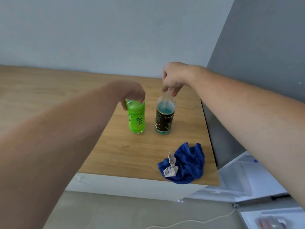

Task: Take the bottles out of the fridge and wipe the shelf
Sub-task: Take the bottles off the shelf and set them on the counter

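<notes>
A green tea bottle (136,118) stands upright on the wooden counter (115,151). My left hand (132,93) grips it around the top. To its right stands a clear bottle with blue liquid and a dark label (165,118), also upright on the counter. My right hand (173,78) pinches its neck from above. A crumpled blue cloth (186,164) with a white tag lies near the counter's front right corner. The grey fridge (257,63) stands at the right, with part of its white interior (244,176) visible below my right arm.
A pale wall (115,30) runs behind the counter. The counter's front edge drops to a white cabinet front (132,185). A white cable (189,222) lies on the floor. The open fridge door (272,219) with a shelf sits at bottom right.
</notes>
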The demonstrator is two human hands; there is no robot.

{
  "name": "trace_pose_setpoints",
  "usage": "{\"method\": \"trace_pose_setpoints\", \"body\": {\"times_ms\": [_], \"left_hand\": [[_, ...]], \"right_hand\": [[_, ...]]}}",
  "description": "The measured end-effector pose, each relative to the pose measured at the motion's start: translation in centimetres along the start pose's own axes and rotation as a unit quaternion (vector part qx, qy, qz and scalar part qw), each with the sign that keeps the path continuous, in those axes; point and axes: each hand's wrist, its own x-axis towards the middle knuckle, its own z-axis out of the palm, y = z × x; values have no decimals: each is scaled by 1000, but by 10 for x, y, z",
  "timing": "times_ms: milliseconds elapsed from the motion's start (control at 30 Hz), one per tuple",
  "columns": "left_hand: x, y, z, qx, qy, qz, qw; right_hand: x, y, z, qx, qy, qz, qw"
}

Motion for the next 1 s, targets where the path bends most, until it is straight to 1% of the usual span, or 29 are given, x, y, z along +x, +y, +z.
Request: {"method": "trace_pose_setpoints", "body": {"times_ms": [67,167,233,300,333,367,400,433,467,500,533,600,633,667,767,800,867,1000], "left_hand": [[3,2,3,22,16,14,1000],[7,-1,13,16,82,36,996],[2,-6,24,33,141,39,989],[-18,-14,43,68,223,46,971],[-38,-17,59,66,278,67,956],[-61,-18,78,36,336,114,934],[-84,-16,104,-13,380,179,907],[-110,-13,133,-62,388,250,885],[-133,-7,166,-83,370,318,869],[-152,2,202,-79,337,375,860],[-166,11,238,-60,293,413,860],[-179,37,304,-18,188,448,874],[-181,54,332,-3,137,451,882],[-179,71,357,5,110,451,886],[-163,128,411,-8,69,432,899],[-154,150,426,-12,61,418,906],[-130,181,439,-19,52,393,918],[-46,244,468,8,86,360,929]], "right_hand": [[1,4,5,5,11,-6,1000],[-4,16,12,10,56,-20,998],[-22,26,13,-11,134,-52,990],[-63,40,20,-1,234,-100,967],[-93,52,30,16,278,-126,952],[-128,66,43,37,307,-147,940],[-164,85,59,58,322,-164,931],[-196,110,79,77,326,-169,927],[-225,141,103,89,323,-155,929],[-251,176,128,96,318,-122,935],[-274,215,151,97,313,-78,942],[-312,289,187,105,301,17,948],[-328,322,198,115,294,60,947],[-341,352,206,122,290,92,945],[-353,429,208,117,267,137,947],[-349,454,203,110,263,146,947],[-328,483,194,91,272,148,946],[-248,543,179,83,284,158,942]]}}
